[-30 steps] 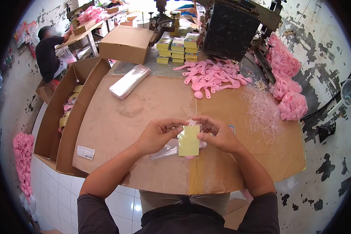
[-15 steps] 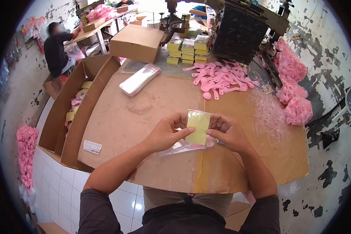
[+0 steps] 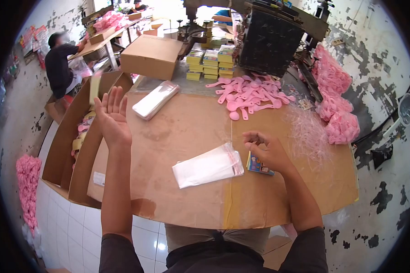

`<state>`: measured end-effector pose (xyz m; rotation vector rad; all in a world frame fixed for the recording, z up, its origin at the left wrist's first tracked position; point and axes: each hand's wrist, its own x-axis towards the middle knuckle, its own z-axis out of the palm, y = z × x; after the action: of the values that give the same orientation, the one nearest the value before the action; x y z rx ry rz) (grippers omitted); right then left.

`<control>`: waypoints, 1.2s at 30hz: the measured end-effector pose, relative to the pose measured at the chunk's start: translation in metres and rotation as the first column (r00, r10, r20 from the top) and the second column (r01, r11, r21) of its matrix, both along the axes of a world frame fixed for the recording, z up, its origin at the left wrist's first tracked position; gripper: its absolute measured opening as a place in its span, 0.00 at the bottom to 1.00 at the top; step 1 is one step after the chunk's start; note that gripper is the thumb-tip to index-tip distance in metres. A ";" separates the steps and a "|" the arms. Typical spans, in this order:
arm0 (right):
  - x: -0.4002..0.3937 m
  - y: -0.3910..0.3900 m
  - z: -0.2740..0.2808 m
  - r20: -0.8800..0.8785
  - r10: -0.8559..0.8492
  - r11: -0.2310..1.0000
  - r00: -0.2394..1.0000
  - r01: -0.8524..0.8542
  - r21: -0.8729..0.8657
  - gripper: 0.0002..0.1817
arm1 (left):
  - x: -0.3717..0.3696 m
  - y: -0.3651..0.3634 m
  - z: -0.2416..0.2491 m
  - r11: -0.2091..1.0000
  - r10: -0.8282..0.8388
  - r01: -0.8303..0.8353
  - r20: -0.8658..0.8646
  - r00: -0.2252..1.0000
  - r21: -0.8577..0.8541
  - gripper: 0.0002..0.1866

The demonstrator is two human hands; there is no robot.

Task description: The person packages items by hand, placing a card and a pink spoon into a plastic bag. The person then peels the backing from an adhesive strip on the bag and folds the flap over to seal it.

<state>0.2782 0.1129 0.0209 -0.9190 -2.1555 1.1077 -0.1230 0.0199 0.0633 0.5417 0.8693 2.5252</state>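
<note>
My left hand is raised palm up at the rim of the long cardboard box, fingers spread and holding nothing. A blurred pale yellow packet is in the air just beyond its fingertips, over the box. Over the cardboard sheet, my right hand has its fingers curled above a small stack of blue printed cards; whether it grips one is hidden. Clear plastic bags lie flat between my hands. Another bundle of clear bags lies farther back.
Pink spoons are heaped behind, near stacked yellow card packs and a closed carton. Plastic shreds and bagged pink items are at right. A black machine stands behind. A person sits at far left.
My left hand has moved from the middle to the box at left and opened; the yellow packet has left both hands. My right hand has shifted slightly right, above the cards. The view has turned slightly.
</note>
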 end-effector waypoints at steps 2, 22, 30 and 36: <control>0.007 0.008 0.005 0.145 -0.036 0.981 0.989 0.008 0.193 0.20 | 0.005 0.005 -0.018 0.990 -0.113 0.101 -0.117 0.987 -0.102 0.33; -0.115 0.245 -0.019 0.626 -0.423 0.877 0.655 0.120 0.466 0.45 | 0.114 -0.013 -0.076 0.822 -0.561 -0.039 -0.798 -0.219 -0.568 0.39; -0.102 0.191 -0.035 0.489 -0.385 0.833 0.783 0.066 0.550 0.43 | 0.120 -0.014 -0.080 0.837 -0.546 -0.110 -0.831 -0.104 -0.536 0.31; -0.104 0.123 -0.032 0.522 -0.374 0.857 0.767 0.070 0.511 0.45 | 0.122 -0.013 -0.082 0.855 -0.516 -0.087 -0.855 -0.047 -0.511 0.26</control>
<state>0.1747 0.2360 -0.0106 -1.3845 -2.5399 0.1209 -0.0010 0.0071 -0.0183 2.2796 1.5112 1.0530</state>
